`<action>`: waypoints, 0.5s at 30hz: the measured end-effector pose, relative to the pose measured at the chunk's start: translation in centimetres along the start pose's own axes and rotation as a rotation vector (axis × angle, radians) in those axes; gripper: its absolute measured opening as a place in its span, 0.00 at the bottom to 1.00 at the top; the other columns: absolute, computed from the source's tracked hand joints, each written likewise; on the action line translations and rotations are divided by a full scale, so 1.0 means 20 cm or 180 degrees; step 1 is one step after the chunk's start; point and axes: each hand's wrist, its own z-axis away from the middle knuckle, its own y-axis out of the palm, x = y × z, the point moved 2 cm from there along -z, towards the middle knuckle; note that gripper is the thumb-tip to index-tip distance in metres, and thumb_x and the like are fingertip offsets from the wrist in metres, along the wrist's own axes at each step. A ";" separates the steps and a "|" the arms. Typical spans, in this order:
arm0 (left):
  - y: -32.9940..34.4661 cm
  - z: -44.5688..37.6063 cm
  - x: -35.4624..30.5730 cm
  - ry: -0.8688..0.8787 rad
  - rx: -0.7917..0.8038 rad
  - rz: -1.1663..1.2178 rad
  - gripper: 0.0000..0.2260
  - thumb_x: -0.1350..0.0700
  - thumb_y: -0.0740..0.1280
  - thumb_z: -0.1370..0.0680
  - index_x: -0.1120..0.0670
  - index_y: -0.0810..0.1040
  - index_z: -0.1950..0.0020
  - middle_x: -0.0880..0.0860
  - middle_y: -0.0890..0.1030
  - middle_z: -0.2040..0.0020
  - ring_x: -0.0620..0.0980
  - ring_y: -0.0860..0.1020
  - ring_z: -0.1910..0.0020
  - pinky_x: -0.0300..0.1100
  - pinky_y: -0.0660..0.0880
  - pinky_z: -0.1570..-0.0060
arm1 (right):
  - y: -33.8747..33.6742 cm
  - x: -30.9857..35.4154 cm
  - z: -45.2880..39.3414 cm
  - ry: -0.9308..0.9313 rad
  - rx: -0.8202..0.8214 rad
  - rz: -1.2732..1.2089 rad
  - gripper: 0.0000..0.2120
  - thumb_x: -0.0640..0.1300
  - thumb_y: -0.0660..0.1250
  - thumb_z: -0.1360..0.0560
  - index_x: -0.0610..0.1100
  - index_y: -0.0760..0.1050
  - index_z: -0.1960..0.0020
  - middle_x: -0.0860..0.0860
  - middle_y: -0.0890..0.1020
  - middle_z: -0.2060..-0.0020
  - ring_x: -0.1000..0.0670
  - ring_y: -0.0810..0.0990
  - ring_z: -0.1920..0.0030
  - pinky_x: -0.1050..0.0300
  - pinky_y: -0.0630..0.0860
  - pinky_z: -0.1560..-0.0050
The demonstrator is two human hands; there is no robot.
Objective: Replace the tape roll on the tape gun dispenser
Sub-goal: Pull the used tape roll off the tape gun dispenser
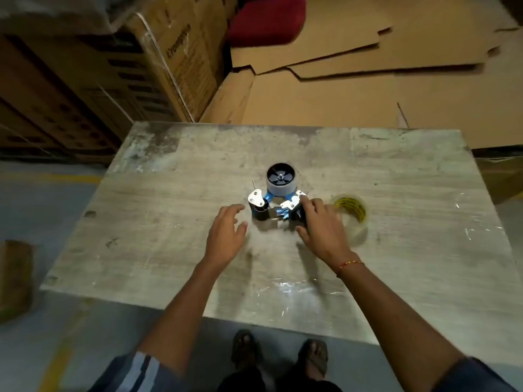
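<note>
A tape gun dispenser [276, 199] with blue and silver metal parts lies in the middle of the worn table [169, 222]. Its black spool hub carries a grey empty core [280, 181] at the far end. A clear tape roll [352, 213] with a yellow-printed core lies flat just right of it, partly behind my right hand. My right hand [319, 224] rests on the dispenser's black handle end, fingers curled over it. My left hand [226, 230] hovers just left of the dispenser with fingers spread, holding nothing.
Flattened cardboard sheets [368, 66] lie beyond the table's far edge. Stacked cartons [85, 80] stand at the back left, and a red cushion [266, 18] sits at the top. A small brown box [14, 278] sits on the floor at the left. My feet show under the near edge.
</note>
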 end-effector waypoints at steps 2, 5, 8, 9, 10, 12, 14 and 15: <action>0.04 -0.04 0.01 -0.0136 0.0065 0.0174 0.24 0.60 0.69 0.21 0.55 0.69 0.26 0.55 0.71 0.30 0.54 0.77 0.38 0.42 0.72 0.44 | 0.02 -0.01 -0.03 -0.0048 -0.0121 0.0009 0.34 0.48 0.71 0.26 0.47 0.60 0.24 0.44 0.75 0.37 0.39 0.74 0.41 0.46 0.70 0.45; 0.11 -0.11 0.06 -0.0136 0.0215 0.0408 0.36 0.55 0.73 0.23 0.52 0.59 0.20 0.53 0.66 0.24 0.52 0.69 0.28 0.48 0.70 0.33 | 0.09 -0.03 -0.07 -0.0157 -0.0271 0.0227 0.36 0.46 0.71 0.26 0.47 0.58 0.22 0.43 0.77 0.40 0.39 0.76 0.43 0.46 0.71 0.46; 0.20 -0.16 0.12 -0.0017 0.0315 0.0629 0.43 0.47 0.76 0.26 0.48 0.53 0.19 0.50 0.63 0.22 0.49 0.63 0.24 0.49 0.64 0.27 | 0.17 -0.06 -0.09 -0.0317 -0.0579 0.0683 0.39 0.40 0.71 0.29 0.46 0.57 0.22 0.43 0.79 0.45 0.39 0.77 0.47 0.45 0.71 0.50; 0.22 -0.18 0.13 -0.0003 0.0306 0.0752 0.43 0.46 0.76 0.27 0.47 0.54 0.19 0.51 0.64 0.22 0.49 0.64 0.24 0.48 0.65 0.27 | 0.19 -0.06 -0.09 -0.0331 -0.0670 0.0788 0.40 0.39 0.71 0.30 0.46 0.57 0.22 0.43 0.79 0.46 0.39 0.77 0.48 0.45 0.71 0.51; 0.25 -0.19 0.15 0.0023 0.0260 0.0896 0.42 0.46 0.76 0.27 0.47 0.56 0.19 0.52 0.66 0.23 0.48 0.67 0.25 0.48 0.67 0.28 | 0.19 -0.06 -0.09 -0.0352 -0.0751 0.0828 0.40 0.38 0.70 0.30 0.46 0.58 0.22 0.43 0.79 0.47 0.39 0.77 0.48 0.45 0.71 0.51; 0.29 -0.20 0.18 0.0220 0.0036 0.1097 0.36 0.49 0.75 0.26 0.48 0.63 0.22 0.50 0.75 0.29 0.46 0.75 0.32 0.45 0.73 0.33 | 0.19 -0.06 -0.09 -0.0417 -0.0832 0.0790 0.38 0.40 0.70 0.30 0.47 0.59 0.23 0.43 0.79 0.47 0.39 0.78 0.49 0.46 0.70 0.52; 0.31 -0.19 0.20 0.0450 -0.0258 0.1227 0.29 0.50 0.75 0.25 0.49 0.69 0.27 0.48 0.81 0.37 0.43 0.79 0.39 0.43 0.77 0.38 | 0.17 -0.06 -0.08 -0.0489 -0.0827 0.0603 0.37 0.43 0.70 0.29 0.48 0.59 0.23 0.43 0.80 0.47 0.38 0.79 0.49 0.47 0.70 0.54; 0.32 -0.18 0.20 0.0537 -0.0405 0.1279 0.26 0.50 0.75 0.25 0.49 0.72 0.29 0.47 0.82 0.40 0.43 0.80 0.42 0.44 0.78 0.40 | 0.15 -0.06 -0.07 -0.0528 -0.0844 0.0458 0.37 0.45 0.70 0.28 0.49 0.59 0.23 0.44 0.81 0.46 0.38 0.79 0.49 0.48 0.70 0.56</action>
